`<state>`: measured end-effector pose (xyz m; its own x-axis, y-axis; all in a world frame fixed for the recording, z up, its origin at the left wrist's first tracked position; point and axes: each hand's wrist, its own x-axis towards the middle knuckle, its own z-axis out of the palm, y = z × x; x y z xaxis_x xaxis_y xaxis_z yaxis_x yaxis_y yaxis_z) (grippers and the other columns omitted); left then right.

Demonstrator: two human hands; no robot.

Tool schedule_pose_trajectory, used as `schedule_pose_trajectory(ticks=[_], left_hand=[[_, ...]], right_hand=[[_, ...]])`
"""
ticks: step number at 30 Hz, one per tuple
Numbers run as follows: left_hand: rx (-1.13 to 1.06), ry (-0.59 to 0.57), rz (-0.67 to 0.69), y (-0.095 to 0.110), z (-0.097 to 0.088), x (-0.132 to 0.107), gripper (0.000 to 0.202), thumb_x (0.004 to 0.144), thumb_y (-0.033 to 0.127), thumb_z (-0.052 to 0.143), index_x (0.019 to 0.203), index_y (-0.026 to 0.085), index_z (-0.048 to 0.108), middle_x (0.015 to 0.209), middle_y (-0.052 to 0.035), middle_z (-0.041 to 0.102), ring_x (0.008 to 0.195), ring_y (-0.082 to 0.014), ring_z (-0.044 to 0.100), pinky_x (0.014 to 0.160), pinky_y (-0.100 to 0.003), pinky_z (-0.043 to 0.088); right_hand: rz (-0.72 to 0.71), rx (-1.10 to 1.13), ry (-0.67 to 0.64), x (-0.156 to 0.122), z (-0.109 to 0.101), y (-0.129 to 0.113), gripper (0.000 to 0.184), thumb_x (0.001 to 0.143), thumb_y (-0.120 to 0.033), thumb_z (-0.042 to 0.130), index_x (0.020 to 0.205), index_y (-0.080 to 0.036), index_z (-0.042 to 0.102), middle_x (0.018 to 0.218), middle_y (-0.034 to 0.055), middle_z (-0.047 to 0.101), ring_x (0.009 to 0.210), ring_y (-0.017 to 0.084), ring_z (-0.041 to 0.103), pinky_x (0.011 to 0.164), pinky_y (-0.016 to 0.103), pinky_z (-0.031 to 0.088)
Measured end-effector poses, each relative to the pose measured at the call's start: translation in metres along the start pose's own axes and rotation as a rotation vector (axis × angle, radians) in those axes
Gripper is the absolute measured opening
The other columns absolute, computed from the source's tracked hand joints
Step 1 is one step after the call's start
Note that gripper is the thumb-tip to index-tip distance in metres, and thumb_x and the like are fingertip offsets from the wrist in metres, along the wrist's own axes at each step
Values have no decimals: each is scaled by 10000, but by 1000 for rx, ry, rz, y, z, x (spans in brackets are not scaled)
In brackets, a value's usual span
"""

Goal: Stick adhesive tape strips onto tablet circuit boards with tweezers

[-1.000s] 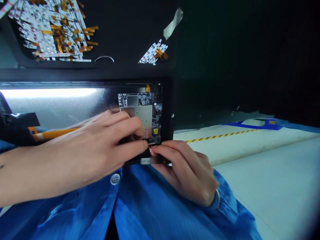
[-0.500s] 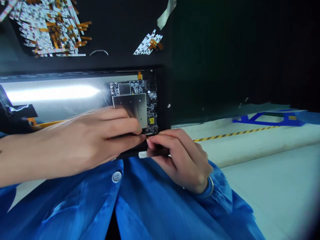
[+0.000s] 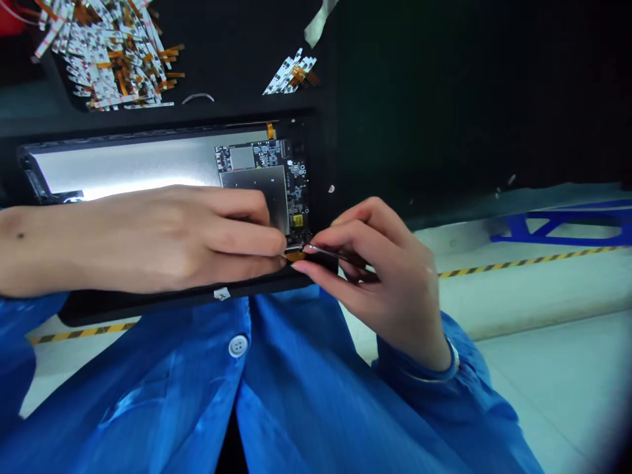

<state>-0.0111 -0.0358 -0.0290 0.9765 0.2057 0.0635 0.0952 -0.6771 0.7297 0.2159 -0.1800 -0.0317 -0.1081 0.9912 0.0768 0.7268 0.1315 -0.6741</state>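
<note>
Right hand (image 3: 385, 283) higher, just beside circuit board (image 3: 261, 191)

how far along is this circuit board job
Done: the black circuit board already sits in the black panel, silver metal shield on it. In hand: the right hand works thin metal tweezers at a small orange flex strip, the left hand beside it. Left: apparently seating that strip; a pile of white-and-orange flex strips lies above.

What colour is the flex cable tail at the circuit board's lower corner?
The flex cable tail is amber-orange; the head view shows it best.
</note>
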Motion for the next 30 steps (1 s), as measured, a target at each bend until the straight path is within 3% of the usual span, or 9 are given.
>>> schedule_pose_trajectory(ticks=[2, 3, 6, 10, 17, 23, 27, 30], left_hand=[[21, -69, 224, -5, 0, -1, 418, 1105, 232, 332, 1228, 175, 727, 1182, -66, 736, 1134, -181, 651, 953, -369, 589], [33, -68, 271, -6, 0, -3, 422, 1102, 200, 317, 1299, 164, 688, 1237, -84, 712, 1167, -184, 630, 966, -374, 574], [18, -46, 116, -5, 1, -7, 425, 1105, 312, 343, 1393, 223, 641, 1297, -46, 668, 1182, -163, 625, 992, -327, 540], [-25, -70, -67, 2, 0, -7, 523, 1072, 474, 300, 1280, 280, 739, 1265, 32, 656, 1161, -143, 641, 1024, -268, 497], [-43, -129, -277, 11, -6, -5, 494, 1033, 421, 306, 1317, 368, 707, 1283, 80, 664, 1197, -126, 655, 1107, -272, 473], [-55, -132, -182, 7, -4, -1, 554, 1043, 432, 261, 1279, 281, 739, 1276, 24, 662, 1193, -161, 649, 1072, -300, 509], [-103, -104, -130, 3, 0, 0, 542, 1045, 430, 285, 1223, 256, 767, 1244, 5, 661, 1166, -182, 642, 1048, -319, 516], [-95, -94, -122, 3, 2, -1, 498, 1068, 389, 309, 1187, 259, 775, 1234, 21, 664, 1124, -150, 645, 1020, -270, 512]], right_hand=[[7, 31, 9, 1, 1, 2, 158, 885, -227, 814, 958, -204, 676, 938, 3, 633, 563, 68, 491, 457, 234, 440], [12, 48, 11, 1, 1, 3, 157, 882, -224, 817, 948, -202, 676, 928, -2, 625, 560, 65, 489, 453, 233, 435], [27, 112, 13, 2, 2, 5, 150, 879, -211, 815, 918, -202, 671, 904, -9, 606, 563, 63, 500, 445, 228, 427], [-35, 107, 34, 0, 5, 6, 128, 890, -196, 802, 911, -198, 676, 908, 14, 616, 681, 104, 595, 535, 238, 509], [-281, -101, 100, -3, 7, 7, 56, 953, -126, 717, 980, -175, 722, 855, 11, 690, 670, 88, 621, 584, 208, 530], [-492, -312, 28, 6, -4, 4, 88, 971, -107, 679, 935, -159, 740, 853, 29, 756, 707, 120, 693, 614, 222, 582], [-507, -397, -40, 7, -7, -4, 118, 978, -79, 633, 939, -108, 741, 821, 54, 751, 666, 129, 680, 568, 240, 575], [-470, -420, -53, 6, -8, -11, 124, 979, -69, 620, 931, -85, 733, 801, 62, 739, 647, 129, 672, 545, 244, 558]])
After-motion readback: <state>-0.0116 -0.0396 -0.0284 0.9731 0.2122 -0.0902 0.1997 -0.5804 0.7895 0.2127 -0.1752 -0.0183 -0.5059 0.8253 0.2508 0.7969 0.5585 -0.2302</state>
